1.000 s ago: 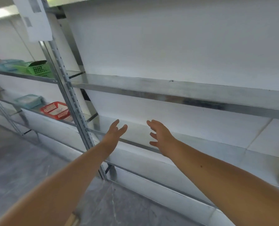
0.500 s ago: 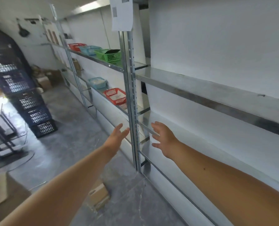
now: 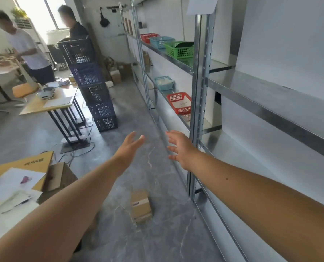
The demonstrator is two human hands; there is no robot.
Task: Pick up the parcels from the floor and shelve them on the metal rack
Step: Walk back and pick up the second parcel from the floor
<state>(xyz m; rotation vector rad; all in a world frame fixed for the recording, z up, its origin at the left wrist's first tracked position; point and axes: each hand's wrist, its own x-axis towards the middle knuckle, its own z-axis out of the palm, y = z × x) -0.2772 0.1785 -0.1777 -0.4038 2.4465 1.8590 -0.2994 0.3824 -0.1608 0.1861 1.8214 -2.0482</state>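
Both your hands are empty: left hand (image 3: 131,148) and right hand (image 3: 180,148) reach forward with fingers spread, holding nothing. One cardboard parcel (image 3: 140,206) lies on the floor (image 3: 157,242), below and nearer you than either hand. The metal rack (image 3: 201,110), just right of your right hand, shows no parcels on its near shelves, so shelving looks barely begun. Larger boxes (image 3: 59,176) sit left of your left arm; stacked crates (image 3: 93,87) stand beyond, clear of your path.

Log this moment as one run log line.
left hand: open, empty | right hand: open, empty | parcel: on floor, untouched | metal rack: near shelves bare | step: pick up parcel, not yet done
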